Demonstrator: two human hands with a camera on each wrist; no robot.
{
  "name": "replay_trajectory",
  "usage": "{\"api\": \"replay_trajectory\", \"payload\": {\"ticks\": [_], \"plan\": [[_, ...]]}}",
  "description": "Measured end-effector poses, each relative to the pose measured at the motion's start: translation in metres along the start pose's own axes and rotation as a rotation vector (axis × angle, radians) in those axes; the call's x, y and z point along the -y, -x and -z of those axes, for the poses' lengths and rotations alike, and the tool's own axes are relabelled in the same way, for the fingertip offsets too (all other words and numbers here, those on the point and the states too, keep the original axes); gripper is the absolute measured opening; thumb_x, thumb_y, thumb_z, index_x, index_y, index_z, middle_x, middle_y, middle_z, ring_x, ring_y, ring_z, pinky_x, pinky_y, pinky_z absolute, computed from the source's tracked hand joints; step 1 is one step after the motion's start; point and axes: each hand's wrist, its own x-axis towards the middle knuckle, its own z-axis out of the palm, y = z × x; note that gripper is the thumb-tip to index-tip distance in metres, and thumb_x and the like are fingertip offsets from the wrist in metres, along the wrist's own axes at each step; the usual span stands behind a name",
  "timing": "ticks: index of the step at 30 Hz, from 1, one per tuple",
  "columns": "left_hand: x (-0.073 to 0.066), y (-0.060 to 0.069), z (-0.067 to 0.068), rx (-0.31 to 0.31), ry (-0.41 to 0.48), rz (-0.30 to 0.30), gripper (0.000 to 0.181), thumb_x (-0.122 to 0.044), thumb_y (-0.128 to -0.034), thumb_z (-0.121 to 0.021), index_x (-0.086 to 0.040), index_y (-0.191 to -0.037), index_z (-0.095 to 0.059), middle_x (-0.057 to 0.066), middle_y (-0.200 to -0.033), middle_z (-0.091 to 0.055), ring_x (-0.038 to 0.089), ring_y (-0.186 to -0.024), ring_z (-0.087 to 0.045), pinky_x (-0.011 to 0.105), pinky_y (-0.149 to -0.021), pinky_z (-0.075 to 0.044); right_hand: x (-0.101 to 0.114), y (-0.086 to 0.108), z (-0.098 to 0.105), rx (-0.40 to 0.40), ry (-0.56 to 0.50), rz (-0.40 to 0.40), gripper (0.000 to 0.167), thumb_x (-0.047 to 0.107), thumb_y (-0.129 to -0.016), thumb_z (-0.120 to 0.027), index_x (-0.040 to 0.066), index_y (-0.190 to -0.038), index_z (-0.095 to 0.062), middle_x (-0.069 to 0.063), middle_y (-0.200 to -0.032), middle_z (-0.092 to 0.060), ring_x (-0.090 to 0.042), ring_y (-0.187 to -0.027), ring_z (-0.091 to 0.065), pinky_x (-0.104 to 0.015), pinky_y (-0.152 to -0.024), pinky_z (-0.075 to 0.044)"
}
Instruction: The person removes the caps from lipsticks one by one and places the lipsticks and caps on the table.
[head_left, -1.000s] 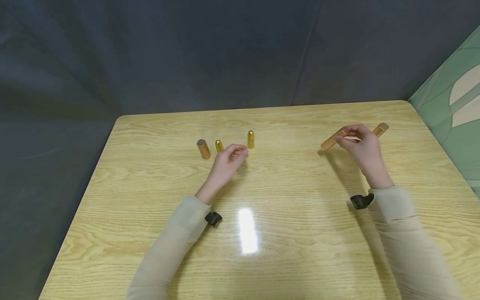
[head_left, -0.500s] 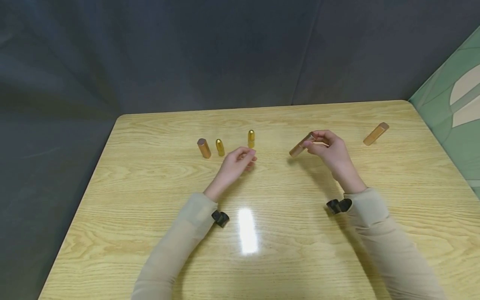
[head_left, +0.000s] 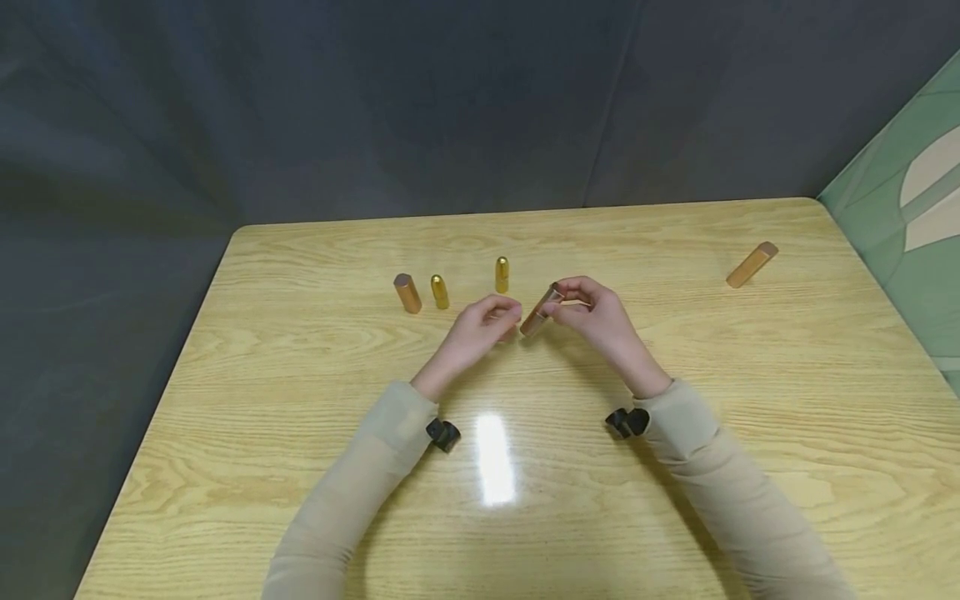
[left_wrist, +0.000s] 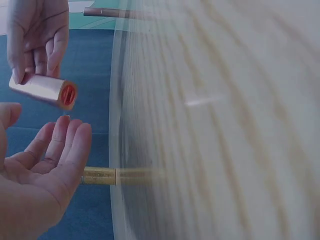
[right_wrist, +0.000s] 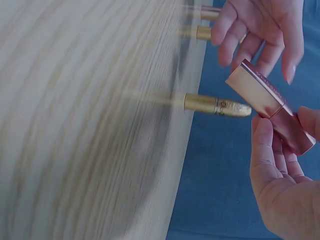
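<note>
Right hand (head_left: 602,323) pinches copper tube (head_left: 534,321) — long axis slanted, lower end toward left hand (head_left: 474,335) — fingers relaxed.

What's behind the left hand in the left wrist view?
Behind the left hand, a gold tube stands on the table, with blue cloth beyond; the tube's top is covered by the hand.

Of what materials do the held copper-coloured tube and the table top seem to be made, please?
Copper-coloured tube: perhaps metal, or plastic with a metallic coating; its smooth, flat faces shine.
Table top: perhaps glossy wood or wood-patterned laminate; the grain shows, and one area gleams.
</note>
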Motion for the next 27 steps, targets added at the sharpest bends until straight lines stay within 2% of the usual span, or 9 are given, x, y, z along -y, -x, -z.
{"api": "replay_trajectory", "payload": {"ticks": [7,11,18,27], "plan": [[-0.004,0.0,-0.004,0.044,-0.033,-0.021,0.039,-0.03,-0.0979,-0.054,-0.005,-0.127,-0.056,0.015,-0.125,-0.062,0.027,-0.113,-0.062,0.035,-0.089,-0.056,0.004,-0.001,-0.009,0.01,-0.024,0.011,0.043,0.013,-0.093,-0.06,-0.002,-0.131,-0.048,-0.019,-0.127,-0.056,0.004,-0.087,-0.06,-0.014,-0.083,-0.051],[-0.005,0.0,-0.006,0.034,-0.061,-0.04,0.037,-0.03,-0.0972,-0.056,-0.005,-0.125,-0.058,0.014,-0.123,-0.064,0.026,-0.112,-0.063,0.035,-0.091,-0.054,0.005,-0.001,-0.012,0.002,-0.06,0.031,0.042,0.011,-0.094,-0.059,-0.003,-0.131,-0.047,-0.017,-0.122,-0.057,0.004,-0.085,-0.061,-0.019,-0.084,-0.054],[-0.007,0.0,-0.006,0.0,-0.079,-0.066,0.036,-0.031,-0.0971,-0.056,-0.006,-0.124,-0.057,0.013,-0.114,-0.064,0.026,-0.107,-0.064,0.034,-0.089,-0.054,0.005,-0.002,-0.014,-0.013,-0.092,0.063,0.042,0.012,-0.095,-0.057,-0.003,-0.134,-0.046,-0.018,-0.12,-0.057,0.004,-0.084,-0.062,-0.033,-0.091,-0.055],[-0.012,0.004,-0.006,-0.061,-0.049,-0.077,0.031,-0.027,-0.0939,-0.062,-0.007,-0.117,-0.058,0.011,-0.115,-0.064,0.025,-0.106,-0.064,0.032,-0.084,-0.055,0.008,-0.002,-0.019,-0.025,-0.109,0.078,0.041,0.013,-0.098,-0.052,0.0,-0.137,-0.045,-0.019,-0.123,-0.056,0.001,-0.09,-0.06,-0.019,-0.087,-0.053]]}}
